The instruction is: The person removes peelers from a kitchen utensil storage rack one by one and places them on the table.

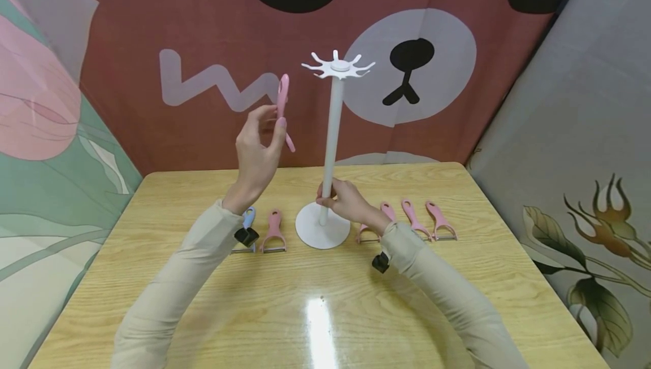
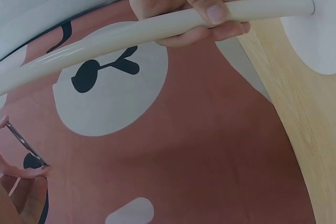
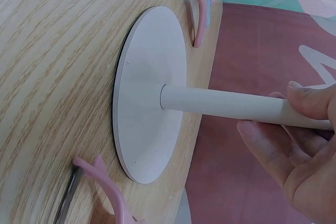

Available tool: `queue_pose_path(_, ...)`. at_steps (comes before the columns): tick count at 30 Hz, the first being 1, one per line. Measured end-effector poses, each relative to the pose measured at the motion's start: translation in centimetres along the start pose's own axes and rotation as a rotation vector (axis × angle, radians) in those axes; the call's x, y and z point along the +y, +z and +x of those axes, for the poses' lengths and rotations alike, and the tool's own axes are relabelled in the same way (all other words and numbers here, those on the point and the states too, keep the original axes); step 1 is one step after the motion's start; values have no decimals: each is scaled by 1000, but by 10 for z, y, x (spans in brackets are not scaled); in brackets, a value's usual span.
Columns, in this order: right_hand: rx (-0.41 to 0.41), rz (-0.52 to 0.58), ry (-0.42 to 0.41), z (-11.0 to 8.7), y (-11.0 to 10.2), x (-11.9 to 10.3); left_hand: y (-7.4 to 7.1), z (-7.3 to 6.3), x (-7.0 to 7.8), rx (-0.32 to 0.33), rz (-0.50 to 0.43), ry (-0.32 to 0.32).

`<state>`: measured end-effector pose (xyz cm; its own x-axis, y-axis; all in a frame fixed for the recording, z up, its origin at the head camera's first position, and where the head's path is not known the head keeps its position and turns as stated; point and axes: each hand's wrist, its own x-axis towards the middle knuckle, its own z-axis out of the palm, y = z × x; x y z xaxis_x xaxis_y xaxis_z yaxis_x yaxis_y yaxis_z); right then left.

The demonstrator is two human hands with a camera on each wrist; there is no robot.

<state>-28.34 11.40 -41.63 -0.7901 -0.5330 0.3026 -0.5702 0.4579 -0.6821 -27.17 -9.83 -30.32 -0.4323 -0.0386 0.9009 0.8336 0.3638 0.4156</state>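
My left hand (image 1: 258, 146) pinches a pink peeler (image 1: 282, 98) in the air, left of a white stand. The peeler's handle, with a hole near its end, points up. In the left wrist view its metal blade (image 2: 27, 144) shows at the lower left. My right hand (image 1: 348, 199) grips the white pole (image 1: 333, 126) low down, a little above the round base (image 3: 152, 98), which sits on the table. At the pole's top a ring of white hooks (image 1: 339, 66) spreads outward, well above my right hand. Nothing hangs on the hooks.
Left of the base lie a blue peeler (image 1: 248, 217) and a pink peeler (image 1: 274, 228) on the wooden table (image 1: 264, 312). Several pink peelers lie to the right, one at the far end (image 1: 440, 221); my right forearm partly covers some. A printed cloth (image 1: 193, 131) hangs behind the table.
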Motion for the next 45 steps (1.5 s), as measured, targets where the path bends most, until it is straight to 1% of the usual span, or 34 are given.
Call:
queue_pose_path(3,3,3,-6,-1,0,0,-2,-3,-1,-1,2,-14)
queue_pose_path(9,8,11,-23,-2,1,1,-5,-9,-4,35,-3,-44)
queue_pose_path(18,1,15,-6,-2,2,0,-16,-17,-12,38,36,-69)
queue_pose_path(22,2,11,2,-2,2,0,-20,-20,-14,48,46,-67)
queue_pose_path(24,3,10,4,-2,2,0,-21,-21,-12,51,53,-63)
queue_pose_path(28,5,3,3,-2,2,0,-26,-20,2,62,71,-57)
queue_pose_path(31,5,0,0,-1,2,0,-32,-20,9,73,96,-66)
queue_pose_path(37,9,1,-4,-1,1,0,-41,-22,7,85,122,-84)
queue_pose_path(45,2,7,8,0,1,0,-55,-28,3,81,140,-82)
